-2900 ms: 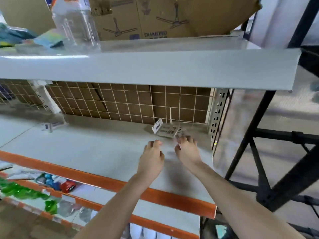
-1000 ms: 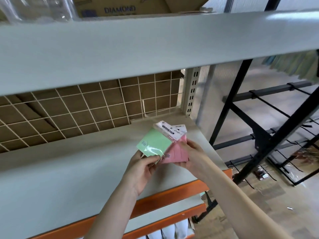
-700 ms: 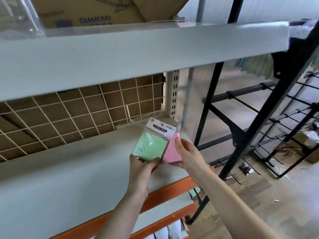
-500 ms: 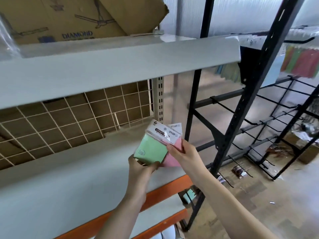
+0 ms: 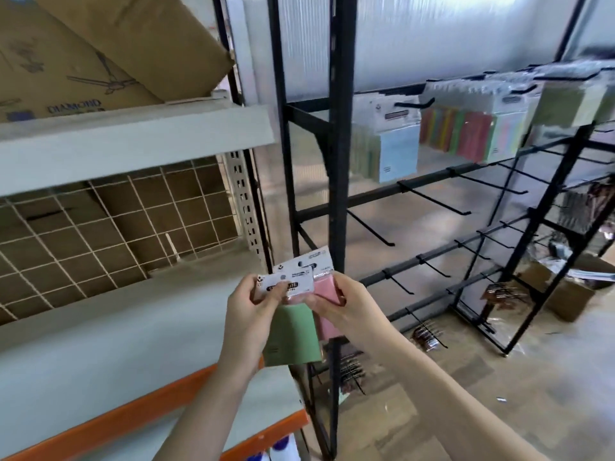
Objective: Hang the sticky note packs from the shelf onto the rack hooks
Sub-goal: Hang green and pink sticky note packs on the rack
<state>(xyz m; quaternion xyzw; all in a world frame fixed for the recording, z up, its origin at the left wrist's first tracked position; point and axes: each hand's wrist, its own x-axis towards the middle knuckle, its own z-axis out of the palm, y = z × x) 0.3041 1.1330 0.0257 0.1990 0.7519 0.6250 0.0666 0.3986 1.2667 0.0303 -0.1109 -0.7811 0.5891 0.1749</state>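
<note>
Sticky note packs: two in hand, held in front of the grey shelf (image 5: 100,327) edge, off its surface. Far left, a cardboard box (image 5: 83,54) sits on the upper shelf board; a wire grid (image 5: 116,221) backs the lower bay. Left hand (image 5: 248,311) pinches the white header card of the green pack (image 5: 293,337), thumb on the front of the card, so the pad hangs free below. Right hand (image 5: 339,304) grips the pink pack (image 5: 324,294), fingers curled round its side; its header card stands up behind the green one. Holding both by or near the headers probably keeps the hang holes uncovered for threading; the holes themselves are too blurred to confirm. The two packs overlap, touching, between the hands. To the right, the black rack (image 5: 336,161) with bare hooks (image 5: 432,201) on the middle and lower bars; the top bar already carries hung packs (image 5: 399,141) in blue and mixed colours. Judgement: transfer stage, packs lifted, neither hung yet. Next move calls for separating the packs and lining one header hole with a bare hook tip.
</note>
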